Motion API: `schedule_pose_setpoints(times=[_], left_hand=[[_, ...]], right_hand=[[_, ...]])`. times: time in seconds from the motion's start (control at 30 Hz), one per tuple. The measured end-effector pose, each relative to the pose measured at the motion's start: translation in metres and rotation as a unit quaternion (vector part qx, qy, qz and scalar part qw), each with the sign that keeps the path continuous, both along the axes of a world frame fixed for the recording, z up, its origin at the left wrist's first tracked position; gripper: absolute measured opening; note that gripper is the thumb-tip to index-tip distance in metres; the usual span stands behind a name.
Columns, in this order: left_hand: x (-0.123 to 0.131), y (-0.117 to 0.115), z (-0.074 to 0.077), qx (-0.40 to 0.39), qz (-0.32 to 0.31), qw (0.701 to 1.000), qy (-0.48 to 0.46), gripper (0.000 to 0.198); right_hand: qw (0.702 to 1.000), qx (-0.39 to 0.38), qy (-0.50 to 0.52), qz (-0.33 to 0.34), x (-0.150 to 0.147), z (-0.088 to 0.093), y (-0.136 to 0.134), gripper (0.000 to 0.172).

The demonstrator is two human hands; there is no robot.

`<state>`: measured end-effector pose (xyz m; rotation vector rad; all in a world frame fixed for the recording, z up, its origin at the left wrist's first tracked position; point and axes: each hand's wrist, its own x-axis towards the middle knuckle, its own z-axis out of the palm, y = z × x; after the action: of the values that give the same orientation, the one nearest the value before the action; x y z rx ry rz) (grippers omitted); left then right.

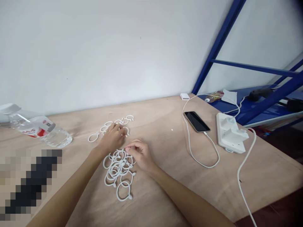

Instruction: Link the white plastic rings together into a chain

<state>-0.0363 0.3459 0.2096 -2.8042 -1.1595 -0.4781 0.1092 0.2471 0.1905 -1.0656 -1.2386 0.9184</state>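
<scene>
Several white plastic rings, each with a small clasp-like knob, lie in two groups on the wooden table. My left hand (114, 136) is over the far group (93, 137), its fingers bent down at a white ring (128, 131) whose edge shows by the fingertips; the thumb side is partly hidden. Nearer to me is a heap of overlapping rings (115, 170), with one ring (123, 191) at its front end. My right hand (140, 154) rests at the heap's upper right edge, thumb and forefinger pinched together at a ring there.
On the left a clear water bottle (42, 129) lies on its side, near a blurred-out dark object (33, 183). To the right are a phone (197, 121) on a white cable (189, 138), a power strip (229, 134) and a small white charger (184, 96). A blue metal frame (217, 41) stands beyond.
</scene>
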Motion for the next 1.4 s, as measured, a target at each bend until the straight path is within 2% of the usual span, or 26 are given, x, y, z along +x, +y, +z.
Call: schedule_pose_setpoints(times=[0.1,0.2,0.3,0.4,0.5,0.6,0.67,0.83,1.03,1.23,1.4], left_hand=[[-0.003,-0.015,0.0,-0.014,-0.023,0.999,-0.029,0.011],[-0.01,-0.034,0.003,-0.051,-0.036,0.995,-0.077,0.012],[-0.016,-0.053,0.009,-0.084,-0.011,0.987,-0.134,0.011],[-0.02,-0.07,0.014,-0.108,0.028,0.978,-0.177,0.012],[-0.02,-0.084,0.014,-0.126,0.062,0.971,-0.196,0.017],[-0.019,-0.093,0.011,-0.111,0.085,0.968,-0.21,0.028],[-0.018,-0.096,0.008,-0.09,0.076,0.971,-0.21,0.031],[-0.018,-0.096,0.0,-0.06,0.031,0.976,-0.206,0.024],[-0.017,-0.098,-0.003,-0.064,0.027,0.973,-0.22,0.022],[-0.015,-0.099,-0.003,-0.026,0.026,0.975,-0.22,0.021],[-0.015,-0.099,-0.005,0.004,0.029,0.974,-0.223,0.019]], right_hand=[[1.0,-0.003,0.008,-0.011,0.0,0.001,0.0,0.008],[0.999,-0.017,0.012,-0.049,-0.001,-0.002,0.0,0.009],[0.997,-0.031,0.017,-0.064,-0.002,-0.007,0.001,0.027],[0.999,-0.035,0.02,-0.026,-0.003,-0.009,0.001,0.04],[0.999,-0.032,0.023,0.016,-0.003,-0.007,0.0,0.028],[0.999,-0.025,0.028,0.026,-0.003,-0.004,-0.001,0.017],[0.999,-0.025,0.024,0.034,-0.003,-0.003,-0.001,0.016],[0.998,-0.037,0.024,0.055,-0.002,-0.004,-0.002,0.017],[0.992,-0.071,0.045,0.097,0.001,-0.004,-0.001,0.019],[0.987,-0.087,0.045,0.13,0.004,0.001,-0.001,0.019],[0.986,-0.09,0.025,0.14,0.003,-0.002,-0.001,0.023]])
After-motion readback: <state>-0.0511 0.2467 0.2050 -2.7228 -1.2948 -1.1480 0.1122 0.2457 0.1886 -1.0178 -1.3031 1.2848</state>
